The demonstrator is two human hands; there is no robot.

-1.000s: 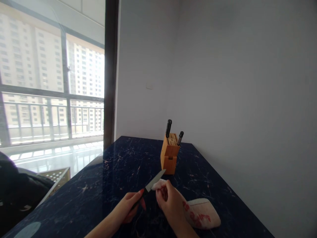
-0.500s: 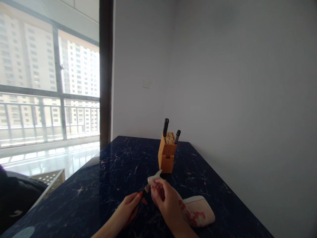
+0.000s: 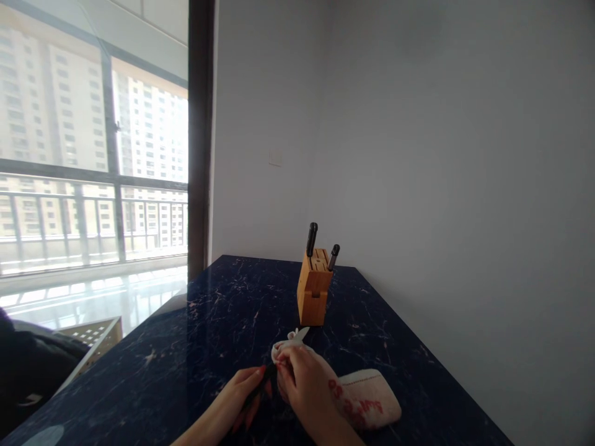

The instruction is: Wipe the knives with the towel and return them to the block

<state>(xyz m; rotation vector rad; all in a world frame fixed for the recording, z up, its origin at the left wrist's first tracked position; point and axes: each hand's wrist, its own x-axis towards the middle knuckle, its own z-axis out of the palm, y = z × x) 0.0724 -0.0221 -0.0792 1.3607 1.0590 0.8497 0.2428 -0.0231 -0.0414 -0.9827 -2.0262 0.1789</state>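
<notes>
Hands together just before the wooden knife block (image 3: 314, 290): left hand (image 3: 227, 399) grips the black-handled knife (image 3: 255, 395) steady, right hand (image 3: 303, 385) clamped on white cloth (image 3: 282, 350) around its blade.

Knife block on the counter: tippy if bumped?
Wooden knife block looks solid, so probably heavy for its size and steady. Its small footprint suggests it might tip if pushed high, and the knife handles probably add top weight.

**Occlusion: kitchen knife (image 3: 303, 335) blade**
White cloth (image 3: 282, 350) and right hand (image 3: 302, 384) cover mid-blade; red lettering (image 3: 356, 404) too blurred to read.
</notes>
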